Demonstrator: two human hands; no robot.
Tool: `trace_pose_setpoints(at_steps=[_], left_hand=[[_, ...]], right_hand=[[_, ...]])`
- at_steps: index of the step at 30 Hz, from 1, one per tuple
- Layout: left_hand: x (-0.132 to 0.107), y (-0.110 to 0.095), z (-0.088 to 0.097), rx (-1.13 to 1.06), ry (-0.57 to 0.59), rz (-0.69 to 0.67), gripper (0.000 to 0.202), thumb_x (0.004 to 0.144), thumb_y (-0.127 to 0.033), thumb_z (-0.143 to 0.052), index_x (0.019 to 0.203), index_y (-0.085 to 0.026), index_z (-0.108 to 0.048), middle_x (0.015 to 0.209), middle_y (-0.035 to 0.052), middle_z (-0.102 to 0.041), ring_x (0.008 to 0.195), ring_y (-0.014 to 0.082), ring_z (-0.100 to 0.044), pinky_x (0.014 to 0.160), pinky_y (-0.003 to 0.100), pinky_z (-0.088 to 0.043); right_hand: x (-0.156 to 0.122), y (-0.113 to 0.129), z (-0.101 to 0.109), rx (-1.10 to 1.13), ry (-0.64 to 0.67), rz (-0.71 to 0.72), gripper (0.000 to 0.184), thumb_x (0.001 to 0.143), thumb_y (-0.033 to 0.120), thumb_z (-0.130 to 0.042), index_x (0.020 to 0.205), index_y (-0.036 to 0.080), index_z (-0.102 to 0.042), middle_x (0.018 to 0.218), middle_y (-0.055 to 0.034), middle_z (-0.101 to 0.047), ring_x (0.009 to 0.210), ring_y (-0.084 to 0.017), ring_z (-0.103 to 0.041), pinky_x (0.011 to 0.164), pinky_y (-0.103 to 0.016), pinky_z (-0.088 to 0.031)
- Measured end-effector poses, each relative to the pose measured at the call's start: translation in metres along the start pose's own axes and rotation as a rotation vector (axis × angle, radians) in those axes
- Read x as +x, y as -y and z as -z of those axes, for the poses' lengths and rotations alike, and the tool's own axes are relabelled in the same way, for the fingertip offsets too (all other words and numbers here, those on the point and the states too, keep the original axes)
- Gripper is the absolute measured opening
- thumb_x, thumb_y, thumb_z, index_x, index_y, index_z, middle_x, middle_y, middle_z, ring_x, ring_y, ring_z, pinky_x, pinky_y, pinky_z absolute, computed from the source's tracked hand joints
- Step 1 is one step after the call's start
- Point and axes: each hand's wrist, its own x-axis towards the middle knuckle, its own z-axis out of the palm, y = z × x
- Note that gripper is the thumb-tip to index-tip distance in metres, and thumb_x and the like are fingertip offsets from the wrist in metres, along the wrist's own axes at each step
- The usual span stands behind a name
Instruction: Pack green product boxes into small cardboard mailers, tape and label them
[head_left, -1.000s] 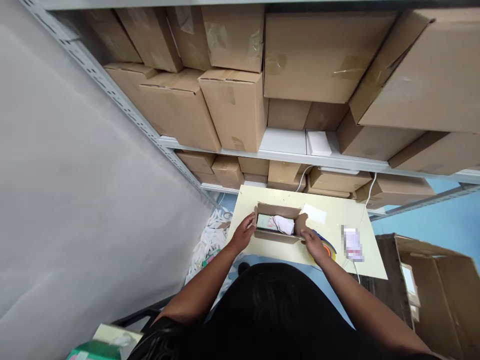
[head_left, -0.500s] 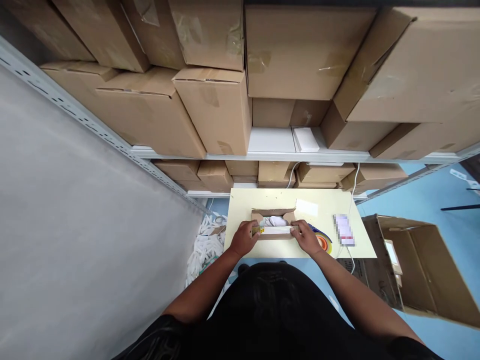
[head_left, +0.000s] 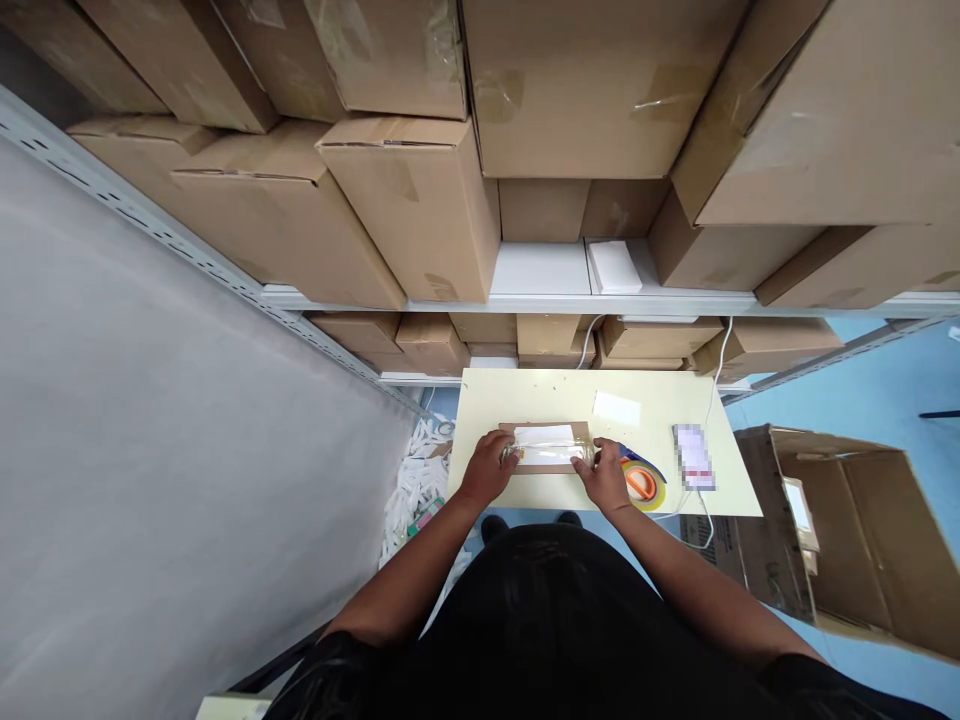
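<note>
A small cardboard box (head_left: 551, 468) lies on the pale yellow table (head_left: 480, 400) with its lid down. On its top are a white label (head_left: 544, 436) and a strip of clear tape across the middle. My left hand (head_left: 487, 466) grips the box's left end, fingers curled over the edge. At the right end my right hand (head_left: 606, 478) holds the box, thumb on top. Just right of that hand sits a tape dispenser (head_left: 640, 482) with a blue body and an orange hub. What the box contains is hidden.
A phone (head_left: 694, 457) with a white cable and a white paper (head_left: 616, 408) lie on the table. Shelves (head_left: 547, 270) stacked with cartons stand behind. An open carton (head_left: 862, 540) is on the floor at right, paper scraps (head_left: 416, 485) at left.
The box was open with white contents showing; now its lid is folded down. Both hands have stayed at its ends. The view has shifted slightly.
</note>
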Motion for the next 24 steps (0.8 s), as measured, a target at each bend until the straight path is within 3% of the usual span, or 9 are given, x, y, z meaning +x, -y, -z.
trace_pose_setpoints(at_steps=[4, 7, 10, 13, 16, 18, 21, 24], left_hand=[[0.003, -0.001, -0.011, 0.243, -0.084, -0.026, 0.015, 0.096, -0.025, -0.057, 0.103, -0.02, -0.07, 0.12, 0.0104, -0.064, 0.114, 0.0273, -0.057, 0.104, 0.045, -0.048], [0.006, -0.002, -0.012, 0.427, -0.091, -0.004, 0.016, 0.095, -0.025, -0.059, 0.105, -0.02, -0.071, 0.125, 0.0129, -0.062, 0.111, 0.0304, -0.056, 0.1, 0.046, -0.047], [0.006, -0.006, -0.01, 0.568, -0.026, -0.027, 0.018, 0.097, -0.027, -0.056, 0.106, -0.02, -0.07, 0.123, 0.0145, -0.062, 0.108, 0.0322, -0.055, 0.094, 0.047, -0.046], [0.006, -0.015, -0.01, 0.687, 0.09, -0.122, 0.023, 0.1, -0.02, -0.046, 0.104, -0.019, -0.069, 0.118, 0.0157, -0.064, 0.104, 0.0326, -0.056, 0.089, 0.049, -0.045], [0.008, -0.023, -0.014, 0.692, 0.203, -0.172, 0.027, 0.097, -0.01, -0.043, 0.106, -0.017, -0.068, 0.112, 0.0156, -0.064, 0.105, 0.0318, -0.057, 0.09, 0.047, -0.045], [0.012, -0.027, -0.017, 0.641, 0.253, -0.123, 0.028, 0.093, -0.007, -0.046, 0.11, -0.016, -0.066, 0.11, 0.0147, -0.065, 0.106, 0.0303, -0.058, 0.092, 0.044, -0.046], [0.019, -0.029, -0.018, 0.527, 0.249, 0.012, 0.026, 0.093, -0.012, -0.05, 0.114, -0.017, -0.065, 0.112, 0.0128, -0.065, 0.108, 0.0274, -0.06, 0.093, 0.038, -0.048], [0.027, -0.033, -0.017, 0.452, 0.258, 0.137, 0.023, 0.097, -0.025, -0.052, 0.114, -0.018, -0.065, 0.112, 0.0112, -0.067, 0.106, 0.0259, -0.063, 0.091, 0.036, -0.05]], right_hand=[[0.005, 0.005, 0.004, -0.059, 0.063, 0.08, 0.039, 0.093, 0.049, -0.059, 0.118, 0.019, -0.057, 0.119, -0.0147, -0.057, 0.11, -0.03, -0.057, 0.096, -0.048, -0.051], [0.005, -0.001, 0.023, -0.1, 0.134, 0.113, 0.037, 0.096, 0.042, -0.054, 0.124, 0.02, -0.057, 0.122, -0.0137, -0.061, 0.11, -0.028, -0.06, 0.095, -0.044, -0.052], [-0.001, -0.026, 0.054, -0.244, 0.128, 0.12, 0.036, 0.094, 0.029, -0.049, 0.128, 0.02, -0.058, 0.121, -0.0114, -0.066, 0.114, -0.027, -0.061, 0.098, -0.041, -0.05], [-0.002, -0.059, 0.081, -0.58, 0.13, -0.012, 0.04, 0.087, 0.027, -0.056, 0.125, 0.014, -0.061, 0.115, -0.0153, -0.067, 0.111, -0.032, -0.061, 0.094, -0.041, -0.048], [0.012, -0.083, 0.088, -0.761, 0.331, -0.2, 0.038, 0.085, 0.033, -0.062, 0.118, 0.014, -0.064, 0.113, -0.017, -0.067, 0.108, -0.033, -0.063, 0.083, -0.038, -0.047], [0.027, -0.091, 0.084, -0.754, 0.461, -0.257, 0.031, 0.086, 0.029, -0.061, 0.113, 0.016, -0.065, 0.111, -0.015, -0.068, 0.104, -0.029, -0.065, 0.077, -0.034, -0.046], [0.046, -0.096, 0.079, -0.706, 0.521, -0.255, 0.022, 0.084, 0.025, -0.062, 0.105, 0.017, -0.065, 0.104, -0.0117, -0.07, 0.094, -0.024, -0.067, 0.071, -0.028, -0.043], [0.048, -0.097, 0.083, -0.669, 0.56, -0.225, 0.021, 0.084, 0.029, -0.065, 0.102, 0.018, -0.064, 0.095, -0.0081, -0.07, 0.084, -0.021, -0.067, 0.066, -0.026, -0.041]])
